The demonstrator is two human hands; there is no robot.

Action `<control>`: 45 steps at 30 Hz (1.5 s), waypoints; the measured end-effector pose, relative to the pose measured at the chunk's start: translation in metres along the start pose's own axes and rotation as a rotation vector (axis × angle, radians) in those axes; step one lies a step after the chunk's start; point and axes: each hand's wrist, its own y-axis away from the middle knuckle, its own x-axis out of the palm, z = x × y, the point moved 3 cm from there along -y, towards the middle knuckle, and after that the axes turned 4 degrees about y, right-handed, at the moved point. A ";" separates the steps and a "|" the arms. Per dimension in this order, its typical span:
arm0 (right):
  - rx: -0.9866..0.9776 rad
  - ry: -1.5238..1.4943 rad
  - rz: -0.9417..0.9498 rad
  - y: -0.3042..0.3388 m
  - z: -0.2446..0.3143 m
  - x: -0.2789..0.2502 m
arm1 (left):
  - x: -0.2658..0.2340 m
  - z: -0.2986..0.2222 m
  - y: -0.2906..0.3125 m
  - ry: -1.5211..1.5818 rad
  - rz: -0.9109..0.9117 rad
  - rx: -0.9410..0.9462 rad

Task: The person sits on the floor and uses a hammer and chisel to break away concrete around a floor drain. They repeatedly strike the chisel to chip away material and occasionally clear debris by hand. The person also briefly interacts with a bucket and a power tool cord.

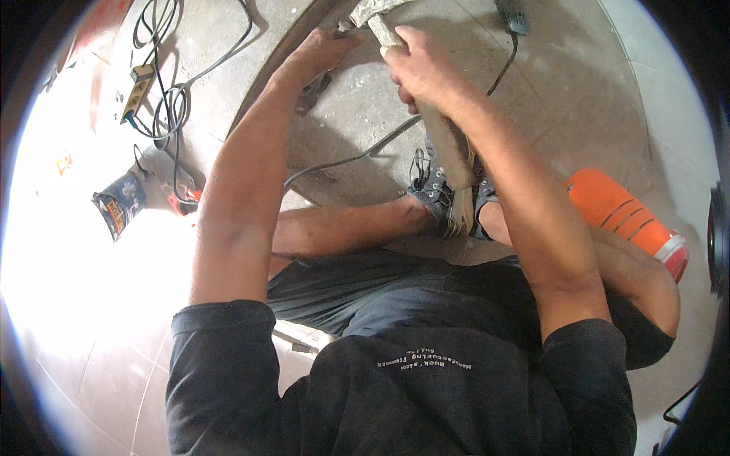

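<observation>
My right hand (426,68) is wrapped round the wooden handle of a hammer (445,148). Its pale, worn head lies at the top edge of the view, and the thick handle end slants down toward my shoes (433,190). Just left of the hammer head, my left hand (323,52) is closed, with a small greyish tip (346,26) showing at its fingers. What it grips is mostly hidden. A dark grey piece (312,95) shows below that hand, beside my forearm; its kind is unclear.
An orange bottle-like container (620,209) lies right of my leg. On the left are a power strip (137,91) with tangled cables and a dark printed packet (120,204). A grey cable (365,152) crosses the floor toward a dark device (513,17) at the top.
</observation>
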 end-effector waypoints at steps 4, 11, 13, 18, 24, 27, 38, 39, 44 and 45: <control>-0.202 -0.274 -0.170 -0.012 -0.002 -0.023 | -0.001 0.000 -0.001 -0.096 0.036 -0.036; -0.122 0.105 -0.106 -0.002 -0.013 0.009 | -0.003 0.001 -0.004 -0.061 -0.024 0.083; -0.150 -0.013 -0.064 -0.009 -0.005 -0.003 | -0.006 0.002 -0.002 -0.114 -0.010 0.033; -0.175 -0.263 -0.244 -0.002 0.021 -0.023 | -0.001 0.012 -0.004 0.039 -0.010 0.033; -0.033 -0.134 -0.007 -0.009 0.000 -0.013 | 0.000 0.010 -0.016 -0.081 0.044 0.109; -0.141 -0.364 -0.255 -0.008 0.013 -0.032 | 0.004 0.013 -0.022 -0.147 -0.003 0.023; -0.149 -0.584 -0.249 -0.017 0.001 -0.030 | 0.002 0.020 -0.021 -0.234 0.018 0.137; -0.165 -0.590 -0.361 -0.016 0.006 -0.028 | 0.005 0.024 -0.025 -0.188 0.001 0.052; -0.026 -0.143 -0.095 -0.011 -0.011 -0.002 | -0.010 0.005 -0.009 -0.040 0.006 -0.010; -0.076 -0.193 -0.157 -0.010 -0.010 -0.009 | -0.016 0.007 -0.002 -0.091 -0.027 -0.034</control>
